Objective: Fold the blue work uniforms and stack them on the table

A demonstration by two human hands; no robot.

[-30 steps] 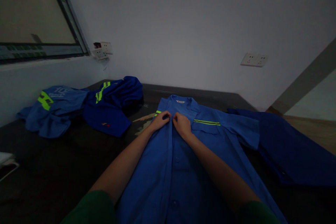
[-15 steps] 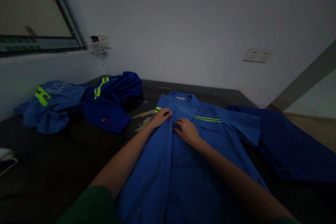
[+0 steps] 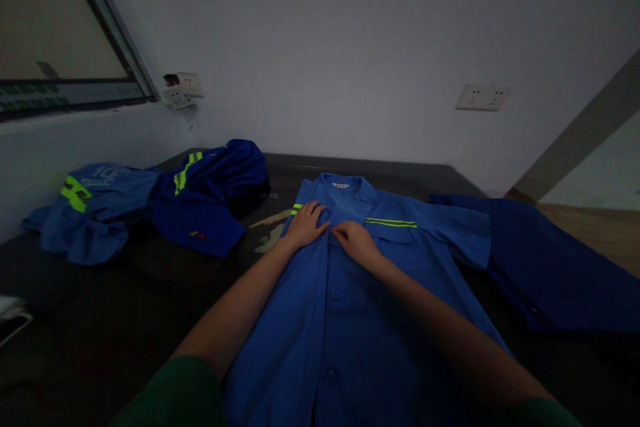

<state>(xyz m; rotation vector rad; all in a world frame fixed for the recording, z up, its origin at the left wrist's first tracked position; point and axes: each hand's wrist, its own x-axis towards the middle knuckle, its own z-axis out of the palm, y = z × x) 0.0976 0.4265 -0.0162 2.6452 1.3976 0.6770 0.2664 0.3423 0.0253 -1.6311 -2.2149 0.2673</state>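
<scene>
Blue short-sleeved work shirt (image 3: 370, 320) lies flat on dark tabletop (image 3: 125, 320), centre down to 6 o'clock, collar at 12. Left hand (image 3: 304, 225): fingers slightly apart, resting on it. Right hand (image 3: 356, 240): fingertips bunched at placket (image 3: 320, 307); can't tell if they grip cloth. Should handle light, limp, non-slip, not fragile. Best hold: placket edge, near button (image 3: 335, 294) at 7 o'clock from right hand.

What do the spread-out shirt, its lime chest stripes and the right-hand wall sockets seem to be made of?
Shirt: matte fabric, probably woven, from its soft creases. Stripes: perhaps fluorescent trim, vivid in dim light; finish unclear. Sockets: likely smooth plastic, judging by the rigid pale plates.
</scene>
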